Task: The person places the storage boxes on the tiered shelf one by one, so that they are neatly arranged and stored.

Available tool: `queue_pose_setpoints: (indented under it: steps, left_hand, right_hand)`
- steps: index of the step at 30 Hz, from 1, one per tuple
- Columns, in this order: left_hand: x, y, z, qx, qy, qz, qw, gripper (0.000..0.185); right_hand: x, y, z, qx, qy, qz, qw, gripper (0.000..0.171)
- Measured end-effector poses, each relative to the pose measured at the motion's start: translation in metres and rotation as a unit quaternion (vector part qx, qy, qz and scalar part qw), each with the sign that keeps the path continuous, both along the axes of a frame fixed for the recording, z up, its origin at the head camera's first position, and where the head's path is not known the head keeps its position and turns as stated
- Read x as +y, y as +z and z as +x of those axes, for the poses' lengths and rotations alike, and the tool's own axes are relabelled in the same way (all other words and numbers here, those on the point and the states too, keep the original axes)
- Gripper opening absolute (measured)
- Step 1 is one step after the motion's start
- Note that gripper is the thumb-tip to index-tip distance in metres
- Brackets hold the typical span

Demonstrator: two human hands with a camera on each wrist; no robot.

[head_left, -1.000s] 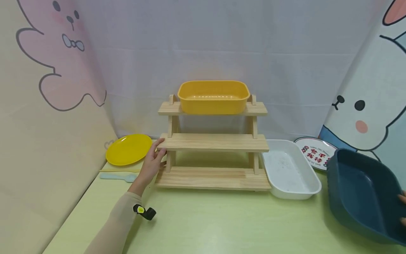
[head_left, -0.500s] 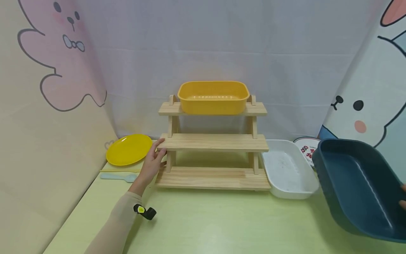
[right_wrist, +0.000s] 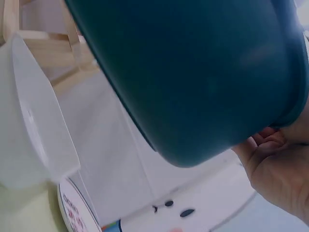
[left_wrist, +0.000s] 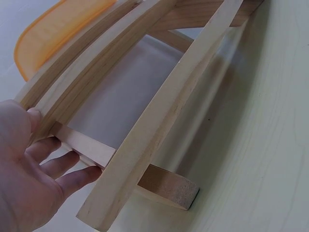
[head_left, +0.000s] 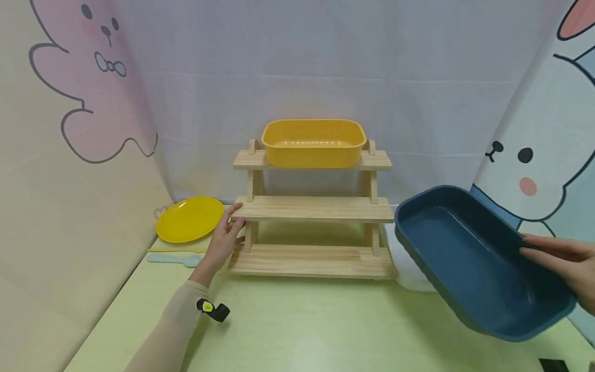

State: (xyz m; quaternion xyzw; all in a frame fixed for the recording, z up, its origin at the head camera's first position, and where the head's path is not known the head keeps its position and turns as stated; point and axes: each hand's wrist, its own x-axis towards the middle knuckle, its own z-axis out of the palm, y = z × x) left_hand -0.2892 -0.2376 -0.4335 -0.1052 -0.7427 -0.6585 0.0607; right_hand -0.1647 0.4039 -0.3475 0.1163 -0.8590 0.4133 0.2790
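A three-tier wooden shelf stand (head_left: 312, 261) stands at the back of the table. My left hand (head_left: 222, 242) grips the left end of its middle tier, thumb at the board and the other fingers (left_wrist: 72, 179) reaching underneath beside the upright. My right hand (head_left: 564, 258) holds a dark blue rectangular basin (head_left: 483, 263) by its right-hand rim. The basin is tilted, raised over the table's right side, and its underside (right_wrist: 188, 87) fills much of the right wrist view. On the top tier sits a yellow rectangular basin (head_left: 313, 156).
A white basin (head_left: 411, 268) lies right of the stand, partly covered by the blue basin in the head view. Behind it a white plate with red characters (right_wrist: 75, 212) shows in the right wrist view. At left are a yellow plate (head_left: 188, 219) and a pale blue spatula-like utensil (head_left: 172, 259).
My right hand has brought the blue basin leftward from the right edge toward the stand, over the white basin and the lettered plate. My left hand stays on the middle tier.
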Motion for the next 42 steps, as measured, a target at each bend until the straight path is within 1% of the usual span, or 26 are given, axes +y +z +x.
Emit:
queue_pose_setpoints:
  steps: [1, 2, 3, 5, 6, 8, 12, 15, 19, 21, 26, 31, 36, 42]
  left_hand:
    - [0.000, 0.000, 0.000, 0.000, -0.001, 0.000, 1.0000, 0.053]
    - [0.000, 0.000, 0.000, 0.000, -0.001, 0.000, 1.0000, 0.053]
    - [0.000, 0.000, 0.000, 0.001, -0.001, 0.000, 1.0000, 0.053]
    - [0.000, 0.000, 0.000, 0.001, 0.000, -0.001, 1.0000, 0.053]
    - [0.000, -0.001, -0.001, 0.002, 0.000, -0.002, 1.0000, 0.053]
    - [-0.001, -0.001, -0.002, 0.003, 0.002, -0.002, 1.0000, 0.053]
    - [-0.001, -0.003, -0.003, 0.002, 0.004, -0.002, 1.0000, 0.054]
    - [-0.002, -0.004, -0.003, -0.001, 0.006, -0.004, 1.0000, 0.053]
    - [-0.002, -0.006, -0.003, 0.000, 0.009, -0.007, 0.9999, 0.053]
    - [-0.002, -0.006, -0.003, 0.001, 0.012, -0.008, 0.9999, 0.053]
    - [-0.001, -0.006, -0.004, 0.008, 0.012, -0.007, 0.9999, 0.052]
    - [0.001, -0.004, -0.005, 0.007, 0.007, 0.000, 1.0000, 0.050]
    - [0.002, -0.003, -0.004, -0.002, 0.010, -0.001, 0.9999, 0.049]
    - [0.001, -0.001, -0.002, -0.012, 0.012, 0.003, 0.9999, 0.049]
  right_hand:
    - [-0.009, 0.006, -0.004, -0.029, -0.019, -0.013, 0.999, 0.032]
    - [-0.017, 0.011, -0.008, -0.048, -0.026, -0.009, 0.998, 0.025]
    - [-0.024, 0.017, -0.012, -0.064, -0.033, 0.010, 0.997, 0.019]
    - [-0.038, 0.027, -0.020, -0.087, -0.049, 0.054, 0.994, 0.022]
    - [-0.044, 0.032, -0.024, -0.101, -0.050, 0.064, 0.992, 0.025]
    - [-0.056, 0.039, -0.035, -0.118, -0.028, 0.065, 0.990, 0.030]
    - [-0.080, 0.048, -0.058, -0.131, 0.030, 0.063, 0.989, 0.027]
    - [-0.100, 0.052, -0.075, -0.142, 0.055, 0.062, 0.986, 0.029]
    - [-0.127, 0.057, -0.099, -0.161, 0.087, 0.053, 0.982, 0.034]
    - [-0.139, 0.059, -0.111, -0.170, 0.107, 0.061, 0.978, 0.036]
    - [-0.169, 0.065, -0.142, -0.185, 0.131, 0.088, 0.970, 0.034]
    - [-0.192, 0.064, -0.169, -0.193, 0.167, 0.083, 0.963, 0.030]
    - [-0.206, 0.058, -0.188, -0.202, 0.182, 0.075, 0.959, 0.029]
    - [-0.220, 0.052, -0.201, -0.202, 0.204, 0.055, 0.956, 0.028]
